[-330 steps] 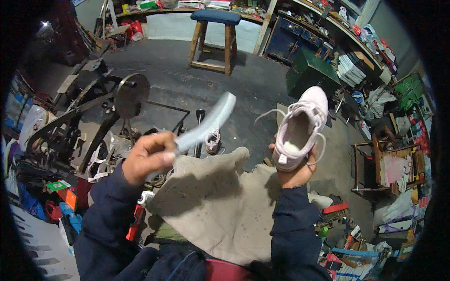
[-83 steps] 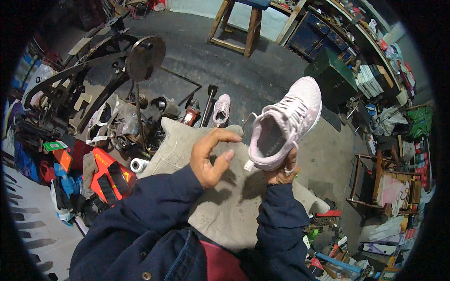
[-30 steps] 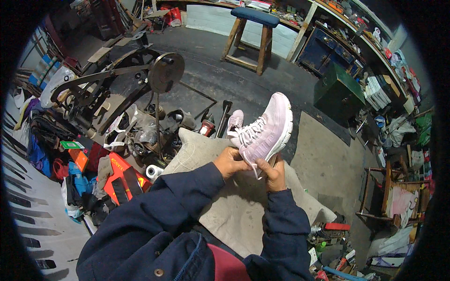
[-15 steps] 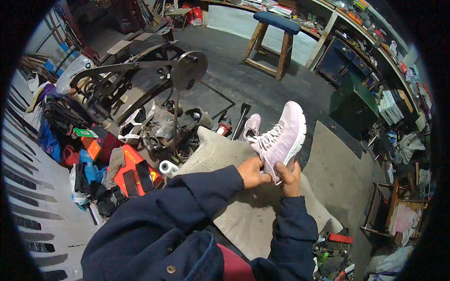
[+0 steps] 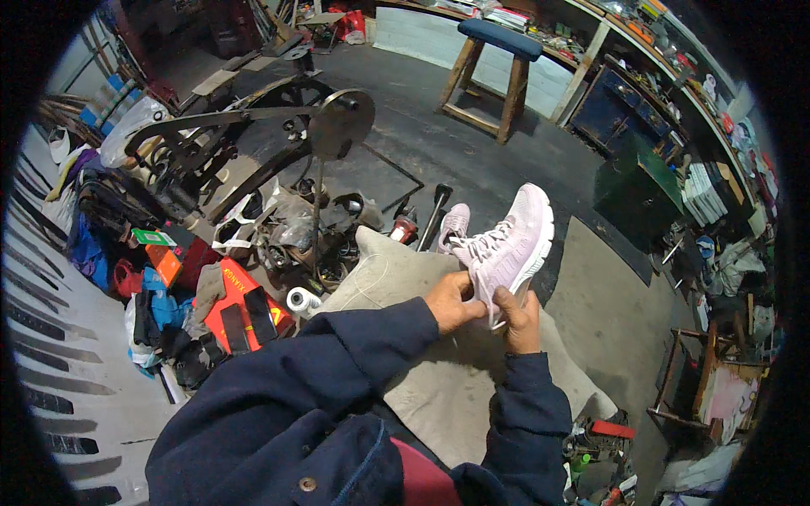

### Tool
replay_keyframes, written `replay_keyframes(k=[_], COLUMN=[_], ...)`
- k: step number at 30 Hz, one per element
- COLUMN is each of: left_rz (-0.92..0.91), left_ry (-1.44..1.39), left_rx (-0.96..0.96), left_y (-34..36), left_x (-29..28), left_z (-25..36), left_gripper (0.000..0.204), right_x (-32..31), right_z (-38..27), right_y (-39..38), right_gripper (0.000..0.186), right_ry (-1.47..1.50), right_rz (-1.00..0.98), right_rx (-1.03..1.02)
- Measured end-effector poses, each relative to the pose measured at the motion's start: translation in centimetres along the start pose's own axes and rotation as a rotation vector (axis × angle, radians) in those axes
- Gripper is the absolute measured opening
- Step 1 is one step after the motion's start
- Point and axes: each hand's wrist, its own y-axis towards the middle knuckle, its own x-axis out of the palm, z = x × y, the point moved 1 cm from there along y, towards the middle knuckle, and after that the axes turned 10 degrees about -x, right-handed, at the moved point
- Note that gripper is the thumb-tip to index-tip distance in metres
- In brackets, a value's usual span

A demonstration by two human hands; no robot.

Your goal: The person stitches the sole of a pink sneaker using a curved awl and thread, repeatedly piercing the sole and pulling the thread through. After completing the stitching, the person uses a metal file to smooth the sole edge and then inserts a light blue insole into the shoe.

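A pale pink running shoe (image 5: 506, 240) with a white sole is held up over my lap, its toe pointing away from me. My left hand (image 5: 454, 304) grips the heel end from the left, thumb at the collar. On the other side of the heel, my right hand (image 5: 518, 319) is closed with its thumb pressed on the back edge. Just past the laces lies a second pink shoe (image 5: 454, 226), partly hidden by the first. Beneath my hands a beige cloth (image 5: 439, 396) covers my lap, and a thin pale thread (image 5: 371, 282) trails over it.
A black iron machine with a round disc (image 5: 342, 124) stands at left. Near it lie a white thread spool (image 5: 302, 300), an orange-red box (image 5: 240, 308) and heaped shoes and bags. A blue-topped stool (image 5: 499, 40) and a green box (image 5: 639, 196) stand farther off.
The heel end of the shoe has shifted slightly in my fingers, and my left hand has tilted a little. Both hands keep their hold.
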Motion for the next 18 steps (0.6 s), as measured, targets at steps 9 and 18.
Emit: replay_keyframes(k=[9,18], left_rz=[-0.014,0.233], left_ry=[-0.168,-0.343], left_rx=[0.035,0.079], left_y=[-0.2,0.4], left_x=[-0.6,-2.5], left_z=[0.4,1.6], left_gripper=[0.044,0.045], right_x=[0.0,-1.0], right_z=[0.6,0.6], right_y=[0.3,0.6], right_gripper=[0.055,0.067], right_ry=[0.18,-0.068], right_rz=[0.011,-0.07], right_rx=[-0.04,-0.113])
